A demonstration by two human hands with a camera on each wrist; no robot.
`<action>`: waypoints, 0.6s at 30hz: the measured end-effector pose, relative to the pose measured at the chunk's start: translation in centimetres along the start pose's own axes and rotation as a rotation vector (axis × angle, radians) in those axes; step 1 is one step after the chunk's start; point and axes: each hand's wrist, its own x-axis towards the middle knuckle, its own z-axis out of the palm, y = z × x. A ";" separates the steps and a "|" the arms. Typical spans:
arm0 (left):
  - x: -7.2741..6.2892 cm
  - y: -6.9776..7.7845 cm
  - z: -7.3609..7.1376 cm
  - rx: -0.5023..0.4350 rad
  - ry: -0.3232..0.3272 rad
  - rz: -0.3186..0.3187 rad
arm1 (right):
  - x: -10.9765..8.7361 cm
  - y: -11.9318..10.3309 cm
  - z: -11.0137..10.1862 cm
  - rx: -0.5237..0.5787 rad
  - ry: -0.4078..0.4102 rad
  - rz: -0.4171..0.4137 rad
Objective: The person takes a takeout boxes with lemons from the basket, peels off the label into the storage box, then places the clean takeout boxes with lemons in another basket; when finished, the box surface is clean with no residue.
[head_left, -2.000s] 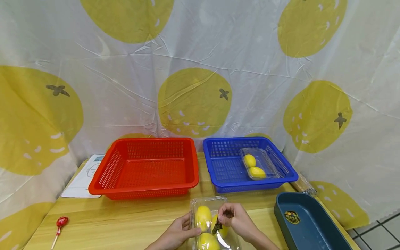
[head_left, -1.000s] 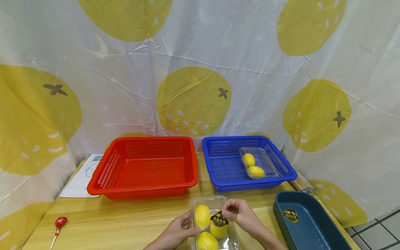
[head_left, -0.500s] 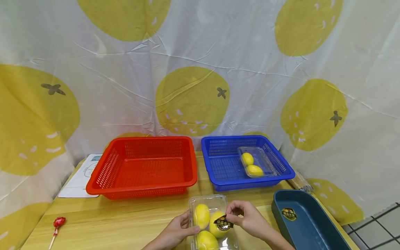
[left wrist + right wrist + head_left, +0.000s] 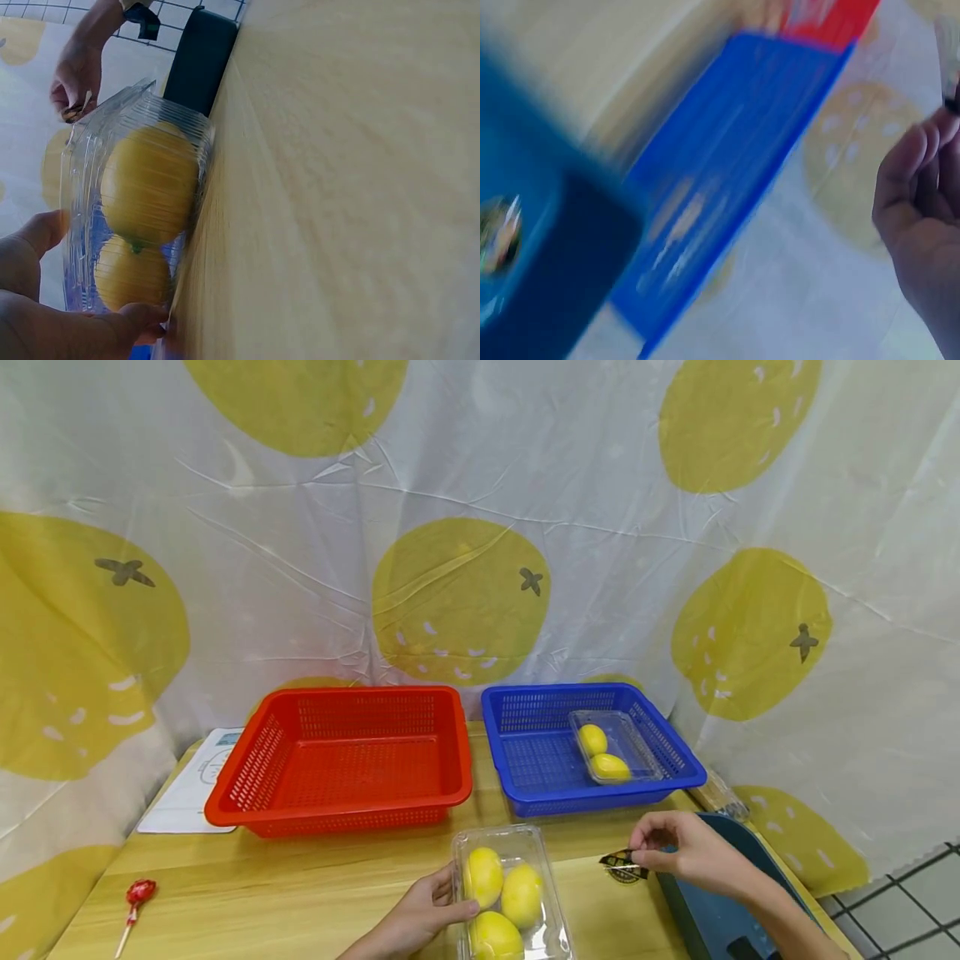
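Observation:
In the head view my left hand (image 4: 429, 917) grips the left side of a clear plastic box (image 4: 517, 838) with three lemons (image 4: 521, 895) inside. The left wrist view shows the thumb and a finger on either side of the box's near end, ribbed plastic over the fruit. Away to the right, my right hand (image 4: 693, 853) pinches a black label sticker (image 4: 619, 861) between thumb and fingertips. That sticker is bent and stands apart from the box. Below the right forearm lies a dark teal tray (image 4: 701, 928), partly hidden by that arm.
Behind stand a red basket (image 4: 367, 758) and a blue basket (image 4: 517, 768); the blue one holds another clear box (image 4: 636, 750) with two lemons. A lollipop (image 4: 140, 892) and a paper sheet (image 4: 180, 795) lie left. A patterned curtain (image 4: 300, 577) hangs at the back.
The right hand holds the sticker over the box in the earlier frames, then moves right with it toward the teal tray. The lemons show without a label over them. The left hand keeps its grip.

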 end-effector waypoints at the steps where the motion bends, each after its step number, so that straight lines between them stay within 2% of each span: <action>1: 0.0 0.0 0.0 -0.006 -0.001 0.003 | -0.2 0.4 -0.8 -0.011 -0.016 0.010; 4: 0.0 0.0 0.0 -0.012 0.000 0.006 | -0.9 1.9 -2.7 -0.003 -0.084 0.022; 8: 0.0 0.1 0.0 -0.020 -0.011 0.011 | -1.8 4.7 -4.5 0.025 -0.167 -0.001; 12: 0.0 0.0 -0.1 -0.036 -0.027 0.009 | -2.5 7.3 -5.6 -0.018 -0.205 -0.024; 16: 0.0 0.0 -0.1 -0.053 -0.040 0.015 | -3.0 9.3 -6.5 -0.058 -0.243 0.010; 18: 0.0 0.0 -0.1 -0.053 -0.041 0.016 | -3.2 10.1 -6.8 -0.042 -0.261 0.048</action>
